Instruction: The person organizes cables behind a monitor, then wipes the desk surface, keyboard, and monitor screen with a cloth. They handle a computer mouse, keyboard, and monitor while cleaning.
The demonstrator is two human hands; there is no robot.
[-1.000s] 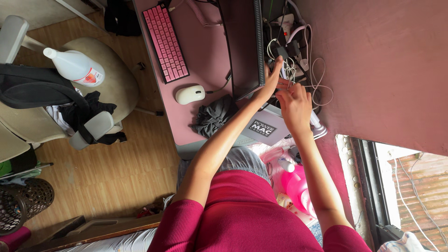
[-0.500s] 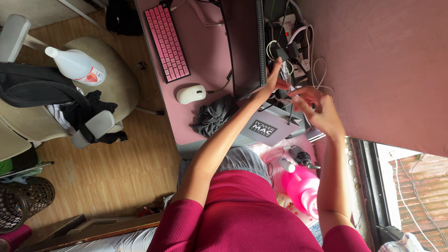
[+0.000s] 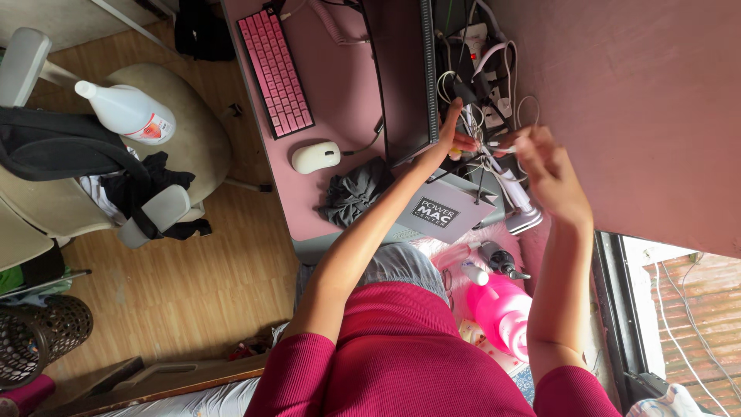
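My left hand (image 3: 450, 137) reaches behind the dark monitor (image 3: 405, 77), its thumb and fingers pinched on a bunch of white cables (image 3: 480, 158). My right hand (image 3: 546, 171) is raised to the right of it, blurred, with its fingertips holding a thin white cable end (image 3: 500, 147) that runs toward my left hand. Above both hands lies a tangle of black and white cables and plugs (image 3: 482, 77) between the monitor and the pink wall (image 3: 633, 100).
A grey box (image 3: 448, 210) lies under my forearms on the pink desk (image 3: 332, 85). The desk also holds a pink keyboard (image 3: 275, 69), a white mouse (image 3: 315, 157) and a dark crumpled cloth (image 3: 353, 193). A pink bottle (image 3: 500, 309) stands below. The chair (image 3: 193, 131) at left carries a white bottle (image 3: 127, 112).
My right hand has pulled away from my left hand to the right and up, drawing a white cable end with it. My left hand stays at the cables behind the monitor.
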